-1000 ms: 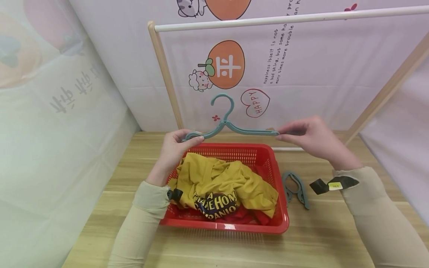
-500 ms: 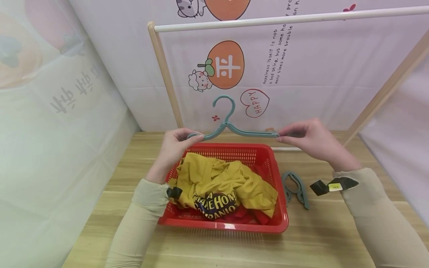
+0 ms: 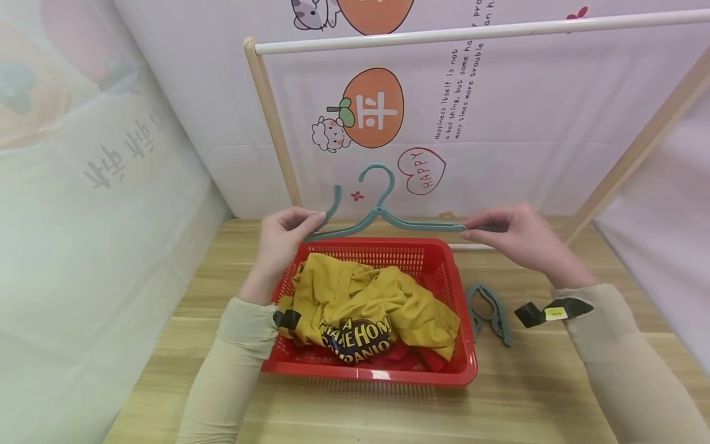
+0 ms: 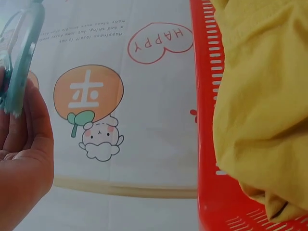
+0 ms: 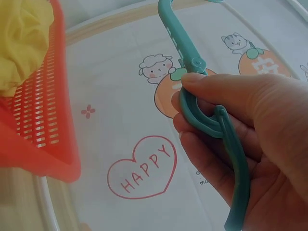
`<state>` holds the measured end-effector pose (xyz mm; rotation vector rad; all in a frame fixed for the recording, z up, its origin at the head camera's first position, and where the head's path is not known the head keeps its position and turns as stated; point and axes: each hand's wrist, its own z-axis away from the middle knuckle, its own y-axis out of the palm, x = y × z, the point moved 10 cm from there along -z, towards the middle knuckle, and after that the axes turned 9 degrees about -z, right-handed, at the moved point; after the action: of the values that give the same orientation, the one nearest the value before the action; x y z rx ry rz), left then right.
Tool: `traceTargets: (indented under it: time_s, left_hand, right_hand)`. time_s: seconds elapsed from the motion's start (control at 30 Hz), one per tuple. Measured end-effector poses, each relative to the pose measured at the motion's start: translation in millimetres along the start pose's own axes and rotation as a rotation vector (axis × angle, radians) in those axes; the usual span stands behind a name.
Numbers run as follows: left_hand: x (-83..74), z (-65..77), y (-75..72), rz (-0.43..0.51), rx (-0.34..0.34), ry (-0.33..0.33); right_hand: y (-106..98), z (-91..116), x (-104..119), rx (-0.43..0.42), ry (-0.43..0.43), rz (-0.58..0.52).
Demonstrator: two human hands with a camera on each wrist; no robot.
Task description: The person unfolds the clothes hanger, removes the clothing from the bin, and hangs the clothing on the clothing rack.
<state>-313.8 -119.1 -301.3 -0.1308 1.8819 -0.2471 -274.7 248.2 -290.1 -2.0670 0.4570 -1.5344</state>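
A teal folding hanger [image 3: 417,224] is held up over the far rim of the basket, its hook pointing upward. My left hand [image 3: 283,240] pinches its left end, where a hinged piece stands up above the fingers. At the other end my right hand [image 3: 518,237] grips the right tip. In the right wrist view the hinged lower piece of the hanger [image 5: 238,178] angles away across the palm of the right hand [image 5: 274,110]. Only part of the hanger [image 4: 23,62] and the left hand [image 4: 31,144] appears in the left wrist view.
Below the hands a red basket [image 3: 399,376] holds a yellow printed shirt [image 3: 366,290] and some red cloth. A second, folded teal hanger [image 3: 501,320] lies right of it on the wooden table [image 3: 183,296]. Behind stands a rack with a white rail [image 3: 444,35].
The hinged piece at the hanger's left end has swung up from the arm. The left hand has shifted slightly left, while the hook has moved a little right and down.
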Motion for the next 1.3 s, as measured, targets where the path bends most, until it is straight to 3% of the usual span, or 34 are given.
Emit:
traceTargets:
  time_s: [0.2, 0.4, 0.57, 0.8, 1.03, 1.3]
  left_hand:
    - [-2.1, 0.6, -21.7, 0.037, -0.092, 0.04]
    - [1.3, 2.8, -40.8, 0.023, -0.159, 0.027]
    - [2.9, 3.5, -41.8, 0.063, -0.148, 0.018]
    - [-0.2, 2.0, -46.4, 0.17, -0.194, 0.024]
    - [-3.4, 0.3, -49.6, 0.236, -0.203, 0.031]
    - [-3.1, -0.4, -51.1, 0.241, -0.199, 0.036]
  right_hand:
    - [-11, 3, -8, -0.043, -0.008, -0.038]
    - [-23, 7, -13, -0.093, 0.035, -0.042]
    - [-21, 8, -10, -0.078, 0.031, -0.042]
    - [-16, 7, -14, -0.041, 0.048, -0.062]
    - [-11, 6, -10, 0.013, -0.008, -0.039]
    - [-13, 6, -11, -0.007, 0.018, -0.031]
